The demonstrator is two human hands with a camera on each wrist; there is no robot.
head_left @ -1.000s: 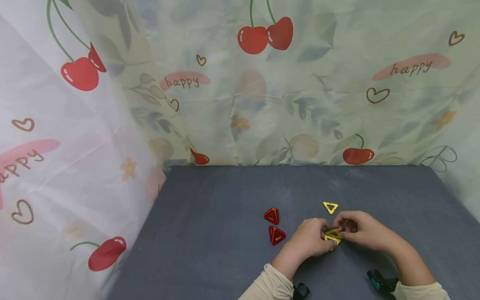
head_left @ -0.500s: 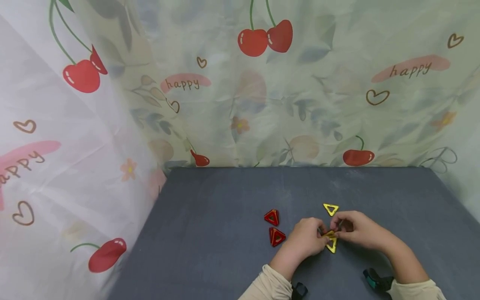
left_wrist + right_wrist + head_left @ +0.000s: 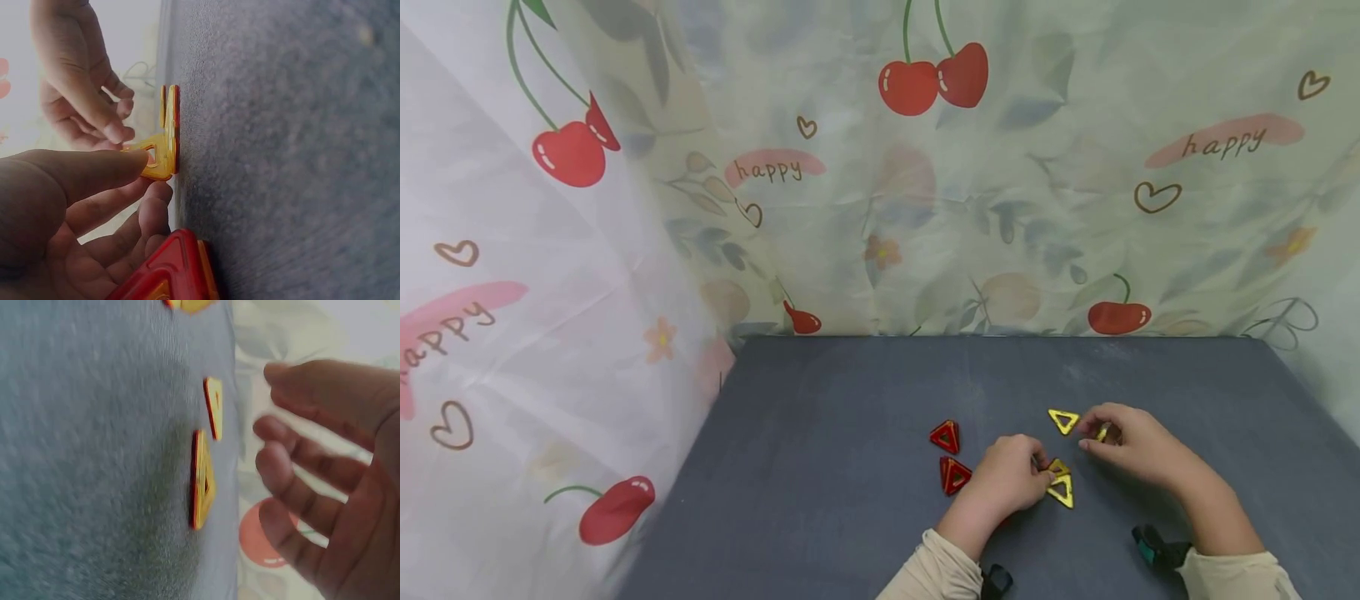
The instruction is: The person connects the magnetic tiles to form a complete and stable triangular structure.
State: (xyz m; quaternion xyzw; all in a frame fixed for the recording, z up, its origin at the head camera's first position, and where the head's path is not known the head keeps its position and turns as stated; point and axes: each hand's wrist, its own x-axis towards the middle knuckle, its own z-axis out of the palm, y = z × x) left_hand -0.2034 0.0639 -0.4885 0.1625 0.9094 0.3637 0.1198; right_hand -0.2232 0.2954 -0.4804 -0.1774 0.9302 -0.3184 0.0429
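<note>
My left hand (image 3: 1003, 475) pinches a yellow triangular tile (image 3: 150, 161) between thumb and fingers in the left wrist view. The tile is tilted, its lower edge at another yellow triangular tile (image 3: 1062, 493) lying on the table. My right hand (image 3: 1138, 442) holds nothing, its fingers loosely bent in the right wrist view. It hovers over a yellow triangle (image 3: 1103, 432), partly hidden by the fingers in the head view. A further yellow triangle (image 3: 1063, 422) lies flat just left of its fingertips.
Two red triangular pieces (image 3: 945, 436) with yellow showing lie left of my left hand. A bit of red (image 3: 1006, 521) peeks from beneath the left wrist. The dark table (image 3: 820, 467) meets a cherry-printed cloth (image 3: 925, 208) at the back and left.
My right hand has left the tiles at my left hand and moved back and right, to a yellow triangle there. My left hand stays nearly in place with its tile.
</note>
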